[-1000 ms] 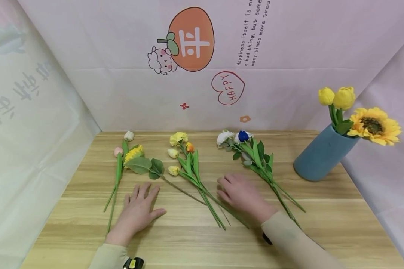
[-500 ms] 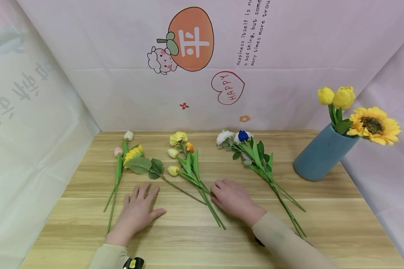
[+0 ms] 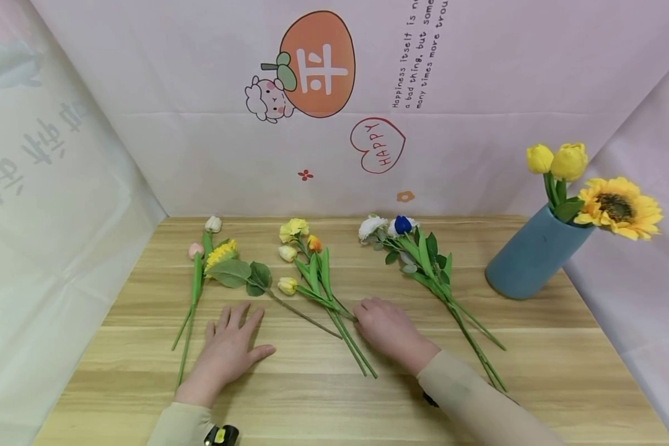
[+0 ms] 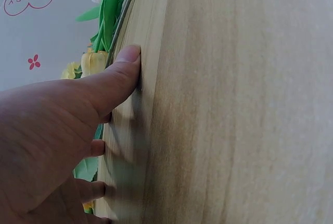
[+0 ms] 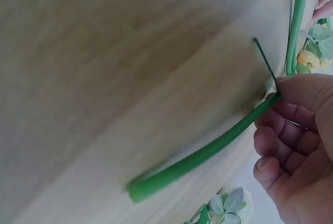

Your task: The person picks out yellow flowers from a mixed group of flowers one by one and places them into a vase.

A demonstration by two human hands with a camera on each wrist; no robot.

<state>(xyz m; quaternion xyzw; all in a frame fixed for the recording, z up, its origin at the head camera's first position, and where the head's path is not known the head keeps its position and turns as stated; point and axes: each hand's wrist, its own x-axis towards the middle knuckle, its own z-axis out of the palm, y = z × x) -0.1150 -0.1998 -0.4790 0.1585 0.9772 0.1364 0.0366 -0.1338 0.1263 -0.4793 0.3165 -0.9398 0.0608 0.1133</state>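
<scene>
My left hand (image 3: pixel 230 348) rests on the wooden table with fingers spread, holding nothing, just below a small sunflower (image 3: pixel 222 253). In the right wrist view, thumb and index finger of my right hand (image 5: pixel 299 130) pinch a thick green tulip stem (image 5: pixel 203 159); a thin dark stem (image 5: pixel 264 60) lies at the same fingertips. The head view has the right hand at the lower right of the middle bunch. That bunch has two pale yellow tulips, the lower tulip (image 3: pixel 287 285) leaning toward the left, an orange tulip (image 3: pixel 314 243) and a ruffled yellow flower (image 3: pixel 294 230).
A blue vase (image 3: pixel 535 257) with two yellow tulips and a large sunflower (image 3: pixel 619 209) stands at the right. White flowers (image 3: pixel 372 227) and a blue tulip (image 3: pixel 402 224) lie right of centre. At the left lie a pink tulip (image 3: pixel 196 251) and a white tulip (image 3: pixel 214 224).
My right hand has moved slightly left and down onto the middle bunch's stems and now pinches there. The bunch's flowers have shifted a little. The left hand has stayed put.
</scene>
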